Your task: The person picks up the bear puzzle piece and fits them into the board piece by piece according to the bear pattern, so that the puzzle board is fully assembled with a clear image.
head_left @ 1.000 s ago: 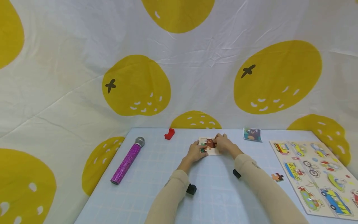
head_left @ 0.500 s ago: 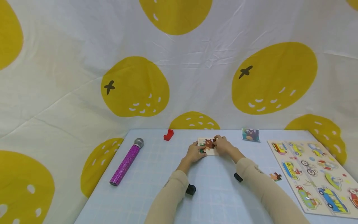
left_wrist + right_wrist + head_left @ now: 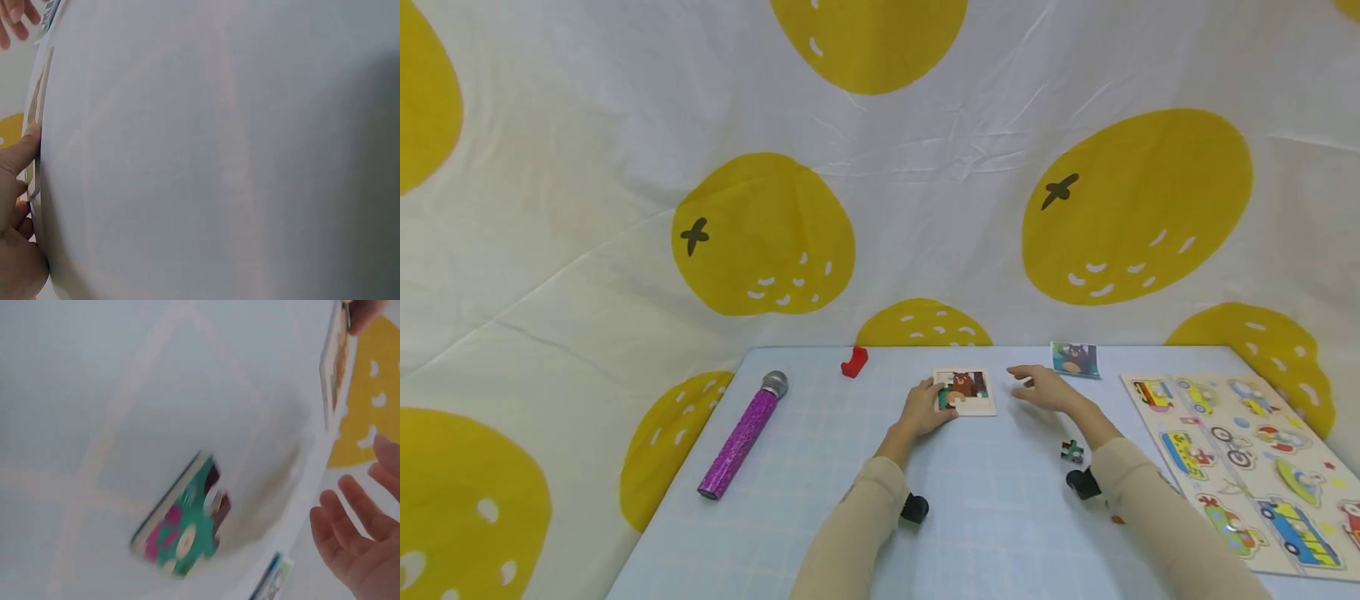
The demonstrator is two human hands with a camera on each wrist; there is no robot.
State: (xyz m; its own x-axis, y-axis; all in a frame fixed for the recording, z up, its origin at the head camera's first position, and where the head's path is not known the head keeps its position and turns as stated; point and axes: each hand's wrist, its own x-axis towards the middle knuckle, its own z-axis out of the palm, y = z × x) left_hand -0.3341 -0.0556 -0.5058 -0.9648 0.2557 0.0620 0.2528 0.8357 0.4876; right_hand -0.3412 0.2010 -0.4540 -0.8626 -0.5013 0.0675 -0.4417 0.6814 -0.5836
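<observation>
My left hand (image 3: 922, 407) holds the left side of a small bear jigsaw puzzle (image 3: 977, 406) in a pale tray. In the left wrist view the thumb (image 3: 25, 150) lies on the tray's edge. Several pieces sit in the tray, and pale gaps show at its lower part. To the right of the puzzle hovers my right hand (image 3: 1047, 389), fingers spread and holding nothing. A green jigsaw piece (image 3: 181, 531) lies on the table nearer to me, below that hand. Another piece (image 3: 1117, 519) is mostly hidden by the right sleeve.
A bear picture card (image 3: 1076, 360) lies at the back edge, right of the puzzle. On the right is a large wooden vehicle puzzle board (image 3: 1206, 492). A purple glitter microphone (image 3: 741, 439) and a red block (image 3: 854, 362) lie to the left.
My right hand has left the puzzle and moved right, its fingers now loose. The green piece has come into view as the arm shifted, while the sleeve now covers the other piece. My left hand stays put.
</observation>
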